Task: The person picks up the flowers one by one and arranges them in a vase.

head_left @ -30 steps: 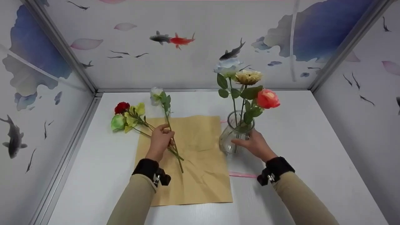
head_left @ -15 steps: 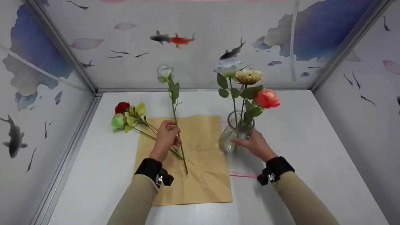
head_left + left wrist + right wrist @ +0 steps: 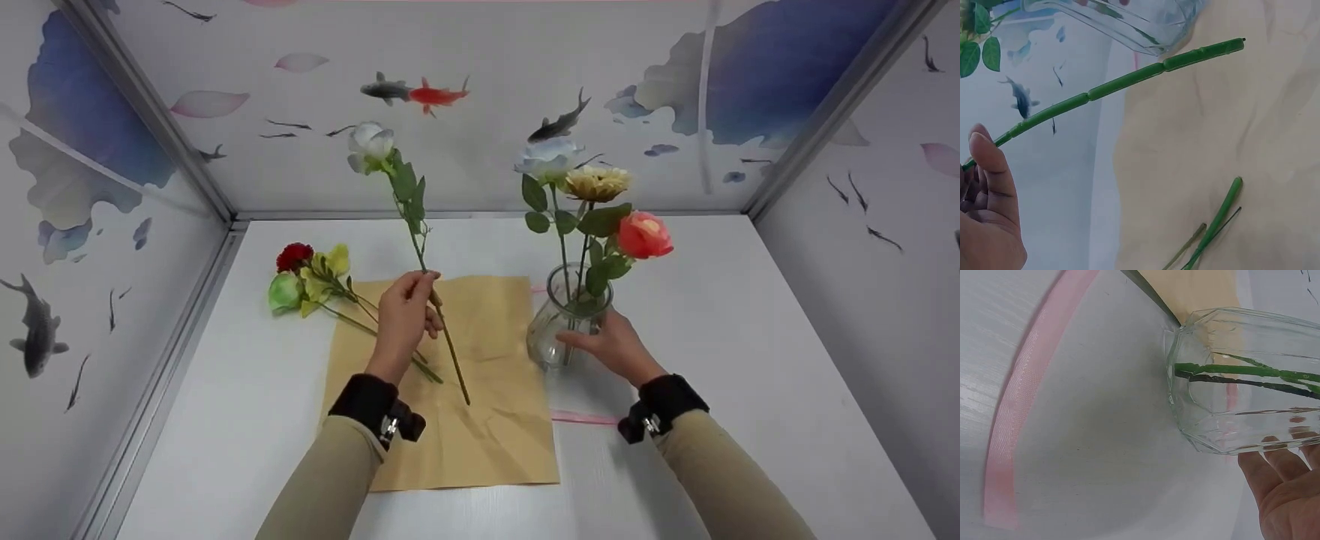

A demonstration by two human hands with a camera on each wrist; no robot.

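My left hand (image 3: 405,319) pinches the stem of a white artificial flower (image 3: 371,146), raised over the brown paper. The bloom leans up and to the left; in the left wrist view the bare green stem (image 3: 1129,81) points away from the fingers. Around the right side of a clear glass vase (image 3: 546,345) is my right hand (image 3: 619,349), thumb in front and the other fingers partly hidden behind the glass. A pale blue flower (image 3: 547,159), a yellow flower (image 3: 596,184) and a coral rose (image 3: 643,235) stand in the vase. Their stem ends (image 3: 1230,371) show through the glass.
Brown kraft paper (image 3: 495,450) lies on the white table. Red (image 3: 294,256), green (image 3: 285,292) and yellow flowers (image 3: 337,259) lie at the left, stems across the paper. A pink ribbon (image 3: 585,418) runs beside the vase. Printed walls enclose the table.
My left hand has lifted the white flower off the lying stems, upward and slightly to the right. Its bloom now tilts left. The right hand and the vase stay in place.
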